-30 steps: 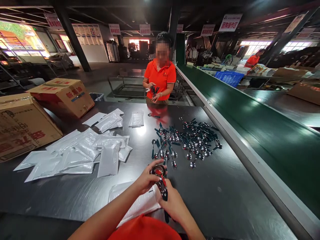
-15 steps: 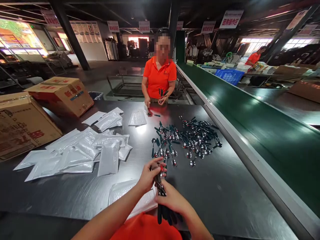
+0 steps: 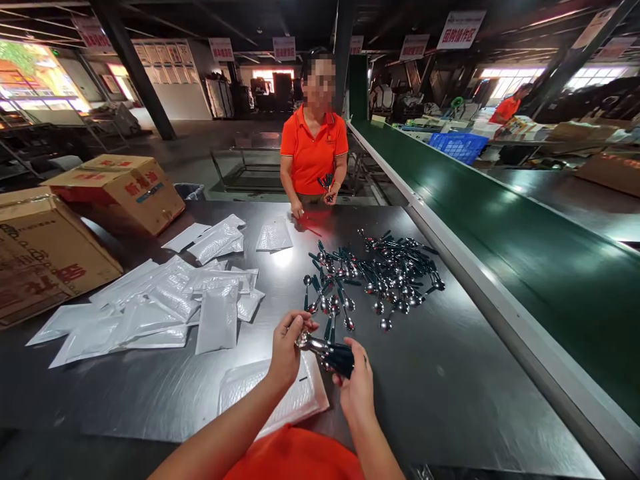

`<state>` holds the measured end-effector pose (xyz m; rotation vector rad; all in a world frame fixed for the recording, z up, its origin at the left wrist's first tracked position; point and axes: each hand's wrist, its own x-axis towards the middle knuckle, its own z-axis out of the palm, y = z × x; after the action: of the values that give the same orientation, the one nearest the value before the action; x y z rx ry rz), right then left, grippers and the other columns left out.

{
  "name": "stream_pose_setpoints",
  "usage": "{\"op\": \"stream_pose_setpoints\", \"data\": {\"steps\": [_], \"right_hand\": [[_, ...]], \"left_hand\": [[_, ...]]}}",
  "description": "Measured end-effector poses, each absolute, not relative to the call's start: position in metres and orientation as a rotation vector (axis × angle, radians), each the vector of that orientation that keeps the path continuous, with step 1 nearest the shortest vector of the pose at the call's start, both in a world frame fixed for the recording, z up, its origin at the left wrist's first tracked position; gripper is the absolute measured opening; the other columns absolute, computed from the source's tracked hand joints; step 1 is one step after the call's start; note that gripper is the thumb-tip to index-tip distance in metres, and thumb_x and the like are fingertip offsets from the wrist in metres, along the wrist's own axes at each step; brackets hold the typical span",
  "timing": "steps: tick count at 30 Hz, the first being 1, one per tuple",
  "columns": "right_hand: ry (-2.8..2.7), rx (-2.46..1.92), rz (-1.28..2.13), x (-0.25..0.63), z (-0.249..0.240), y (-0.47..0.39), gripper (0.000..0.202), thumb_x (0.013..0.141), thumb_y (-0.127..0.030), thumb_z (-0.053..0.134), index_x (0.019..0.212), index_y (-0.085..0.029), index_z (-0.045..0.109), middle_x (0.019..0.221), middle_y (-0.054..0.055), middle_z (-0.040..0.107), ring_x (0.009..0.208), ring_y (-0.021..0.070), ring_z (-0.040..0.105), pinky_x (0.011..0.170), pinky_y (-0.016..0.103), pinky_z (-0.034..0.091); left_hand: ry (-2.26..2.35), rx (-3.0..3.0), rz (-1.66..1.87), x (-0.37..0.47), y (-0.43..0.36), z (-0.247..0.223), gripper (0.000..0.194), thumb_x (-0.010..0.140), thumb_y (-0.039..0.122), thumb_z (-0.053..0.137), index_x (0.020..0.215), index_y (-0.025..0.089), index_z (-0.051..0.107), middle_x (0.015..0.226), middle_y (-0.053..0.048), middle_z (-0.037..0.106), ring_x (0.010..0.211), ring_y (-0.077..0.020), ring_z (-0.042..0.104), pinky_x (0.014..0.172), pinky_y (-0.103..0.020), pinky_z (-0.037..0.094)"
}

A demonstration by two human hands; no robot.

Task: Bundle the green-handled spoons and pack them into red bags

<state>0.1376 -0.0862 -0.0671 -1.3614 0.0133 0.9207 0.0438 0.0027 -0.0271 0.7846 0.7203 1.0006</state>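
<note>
My left hand [image 3: 286,348] and my right hand [image 3: 356,383] both hold one bundle of spoons [image 3: 327,353] with dark handles, lying almost level above the steel table [image 3: 440,387]. The left fingers pinch the shiny bowl end, the right hand grips the dark handle end. A white bubble mailer [image 3: 277,399] lies flat on the table right under my hands. A loose pile of the same spoons [image 3: 375,277] is spread further out on the table.
Several white mailers [image 3: 165,300] lie scattered to the left, beside two cardboard boxes [image 3: 75,227]. A person in an orange shirt [image 3: 314,150] stands at the far end holding spoons. A green conveyor belt [image 3: 500,233] runs along the right.
The spoon bundle has turned from nearly upright to almost level, handles now to the right. The person opposite lifted a hand off the table.
</note>
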Motion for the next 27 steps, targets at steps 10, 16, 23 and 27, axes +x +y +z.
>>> {"op": "stream_pose_setpoints", "data": {"steps": [10, 16, 23, 27], "right_hand": [[-1.194, -1.710, -0.061, 0.180, -0.022, -0.107, 0.015, 0.087, -0.033, 0.056, 0.088, -0.020, 0.063, 0.083, 0.004, 0.066, 0.078, 0.0175, 0.062, 0.073, 0.028, 0.048], [-1.419, -1.653, 0.124, 0.165, -0.013, -0.109, 0.014, 0.090, -0.033, 0.052, 0.095, -0.022, 0.060, 0.086, 0.003, 0.065, 0.079, 0.0159, 0.063, 0.070, 0.025, 0.047], [-1.217, -2.228, 0.454, 0.189, -0.073, -0.063, 0.038, 0.099, -0.030, 0.024, 0.122, -0.015, 0.050, 0.110, 0.011, 0.063, 0.091, 0.0171, 0.064, 0.079, 0.030, 0.050], [-1.426, -2.405, 0.616, 0.177, -0.126, -0.029, 0.015, 0.091, -0.020, 0.050, 0.096, -0.016, 0.064, 0.099, 0.006, 0.067, 0.091, 0.0184, 0.064, 0.082, 0.035, 0.050]], "left_hand": [[0.801, 0.460, -0.057, 0.028, -0.001, -0.056, 0.042, 0.087, 0.046, 0.047, 0.096, 0.009, 0.065, 0.076, -0.012, 0.072, 0.051, -0.0162, 0.064, 0.037, -0.018, 0.035], [0.799, 0.452, -0.110, 0.023, -0.016, -0.081, 0.037, 0.087, 0.035, 0.046, 0.073, 0.005, 0.064, 0.056, -0.010, 0.065, 0.040, -0.0131, 0.056, 0.032, -0.018, 0.021], [0.798, 0.278, 0.188, -0.015, -0.003, -0.097, 0.031, 0.090, 0.033, 0.045, 0.069, 0.013, 0.053, 0.052, 0.001, 0.053, 0.043, -0.0054, 0.046, 0.035, -0.010, 0.020], [0.784, 0.205, 0.335, -0.036, 0.007, -0.093, 0.034, 0.093, 0.034, 0.041, 0.068, 0.014, 0.051, 0.052, 0.003, 0.047, 0.037, -0.0020, 0.034, 0.032, -0.010, 0.015]]}}
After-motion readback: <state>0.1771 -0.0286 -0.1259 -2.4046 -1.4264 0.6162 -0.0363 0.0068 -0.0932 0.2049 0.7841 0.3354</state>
